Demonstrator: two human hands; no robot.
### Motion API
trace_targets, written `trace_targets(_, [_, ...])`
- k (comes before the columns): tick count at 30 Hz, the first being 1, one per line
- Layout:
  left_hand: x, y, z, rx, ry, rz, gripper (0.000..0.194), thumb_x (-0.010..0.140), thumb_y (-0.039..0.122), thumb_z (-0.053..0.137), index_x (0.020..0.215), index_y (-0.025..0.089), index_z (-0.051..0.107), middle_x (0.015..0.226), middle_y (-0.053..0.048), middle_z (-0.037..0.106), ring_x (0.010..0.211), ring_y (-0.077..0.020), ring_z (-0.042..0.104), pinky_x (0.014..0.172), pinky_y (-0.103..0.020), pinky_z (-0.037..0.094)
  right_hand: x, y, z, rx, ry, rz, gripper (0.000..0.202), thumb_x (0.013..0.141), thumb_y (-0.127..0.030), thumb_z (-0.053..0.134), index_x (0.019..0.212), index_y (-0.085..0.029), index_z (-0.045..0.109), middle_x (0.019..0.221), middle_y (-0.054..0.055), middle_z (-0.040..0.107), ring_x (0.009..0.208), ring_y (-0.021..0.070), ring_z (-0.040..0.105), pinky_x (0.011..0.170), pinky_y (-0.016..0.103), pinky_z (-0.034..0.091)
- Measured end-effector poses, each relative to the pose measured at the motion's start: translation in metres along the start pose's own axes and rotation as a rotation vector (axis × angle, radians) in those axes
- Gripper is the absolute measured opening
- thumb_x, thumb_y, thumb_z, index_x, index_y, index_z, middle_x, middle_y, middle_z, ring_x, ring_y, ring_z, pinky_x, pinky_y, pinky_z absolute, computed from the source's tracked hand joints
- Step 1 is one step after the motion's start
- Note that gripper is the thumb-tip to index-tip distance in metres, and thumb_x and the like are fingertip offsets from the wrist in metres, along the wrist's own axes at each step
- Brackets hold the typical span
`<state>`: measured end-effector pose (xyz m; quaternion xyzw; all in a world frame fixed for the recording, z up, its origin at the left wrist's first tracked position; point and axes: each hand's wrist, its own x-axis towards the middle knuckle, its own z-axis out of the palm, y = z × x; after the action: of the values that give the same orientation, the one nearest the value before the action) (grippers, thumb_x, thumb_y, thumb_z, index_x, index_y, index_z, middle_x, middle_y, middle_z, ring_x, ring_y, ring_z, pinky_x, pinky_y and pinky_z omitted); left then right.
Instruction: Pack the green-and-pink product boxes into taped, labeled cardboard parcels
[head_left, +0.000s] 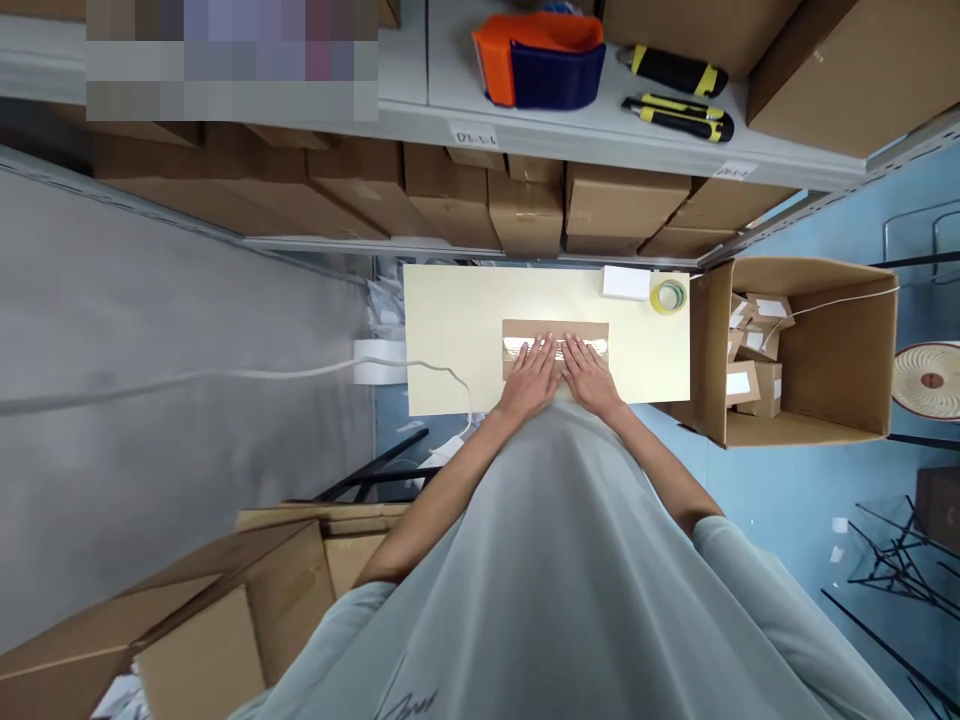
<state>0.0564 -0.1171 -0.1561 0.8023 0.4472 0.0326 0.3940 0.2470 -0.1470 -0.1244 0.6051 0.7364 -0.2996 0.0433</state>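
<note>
A flat brown cardboard box (555,328) lies on the pale yellow table (450,310), with a shiny strip of clear tape across its top. My left hand (531,378) rests flat on the left half of the box, fingers stretched over the tape. Beside it, my right hand (589,376) lies flat on the right half, its fingers also spread on the tape. The two hands are close together near the middle. At the table's back right are a roll of tape (657,297) and a white block-shaped item (625,283).
A large open carton (832,350) with several small boxes stands right of the table. Above, a shelf (450,80) holds an orange and blue holder (556,78) and two cutters (679,72). A white cable (300,373) crosses the table's left side. Cardboard (292,580) stands lower left.
</note>
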Motion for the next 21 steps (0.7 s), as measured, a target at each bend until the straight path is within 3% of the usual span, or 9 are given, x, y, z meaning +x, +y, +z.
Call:
trace_targets(2, [0.001,-0.003,0.009,0.035,-0.007,0.004,0.08,0.114,0.047,0.037,0.185,0.012,0.025,0.192,-0.013,0.02,0.181,-0.0302,0.011,0.149,-0.054,0.003,-0.002,0.004,0.013,-0.02,0.008,-0.017,0.069,0.12,-0.034,0.022,0.182,-0.004,0.03,0.191,0.014,0.02,0.181,0.0268,0.018,0.149,0.047,0.013])
trace_targets(6, [-0.003,-0.021,0.009,0.068,0.019,0.034,0.084,0.115,0.055,0.036,0.184,0.008,0.025,0.192,-0.015,0.019,0.181,-0.0305,0.01,0.149,-0.052,0.004,-0.006,0.02,0.026,-0.018,0.075,-0.017,0.069,0.121,-0.036,0.028,0.183,-0.007,0.027,0.192,0.013,0.02,0.181,0.0259,0.016,0.149,0.049,0.013])
trace_targets(11, [-0.02,-0.054,0.015,0.04,0.159,-0.04,0.092,0.115,0.063,0.039,0.184,0.006,0.022,0.192,-0.022,0.012,0.181,-0.0347,0.007,0.148,-0.058,0.009,-0.018,0.044,0.053,0.074,0.242,0.082,0.07,0.121,-0.04,0.029,0.182,-0.005,0.029,0.192,0.017,0.021,0.181,0.0282,0.015,0.149,0.052,0.013])
trace_targets(15, [-0.019,-0.07,0.031,-0.198,0.305,-0.058,0.095,0.113,0.068,0.047,0.185,0.013,0.018,0.193,-0.02,0.01,0.182,-0.0343,0.001,0.148,-0.057,0.012,-0.016,0.054,0.076,0.278,0.382,0.152,0.079,0.122,-0.051,0.027,0.186,-0.011,0.009,0.195,0.016,0.006,0.182,0.0288,0.004,0.147,0.056,0.02])
trace_targets(18, [-0.012,-0.079,0.041,-0.466,0.453,-0.174,0.101,0.108,0.073,0.058,0.186,0.021,0.019,0.194,-0.016,0.017,0.181,-0.0324,0.014,0.148,-0.048,0.017,-0.009,0.059,0.085,0.521,0.447,0.229,0.091,0.119,-0.066,0.029,0.187,-0.016,-0.006,0.195,0.014,0.002,0.182,0.0294,0.009,0.146,0.057,0.023])
trace_targets(21, [-0.007,-0.088,0.042,-0.651,0.464,-0.233,0.105,0.102,0.075,0.069,0.183,0.021,0.029,0.188,-0.018,0.035,0.176,-0.0343,0.033,0.145,-0.049,0.027,-0.003,0.064,0.087,0.735,0.448,0.282,0.102,0.114,-0.079,0.033,0.187,-0.017,0.0,0.194,0.014,0.016,0.18,0.029,0.021,0.146,0.054,0.022])
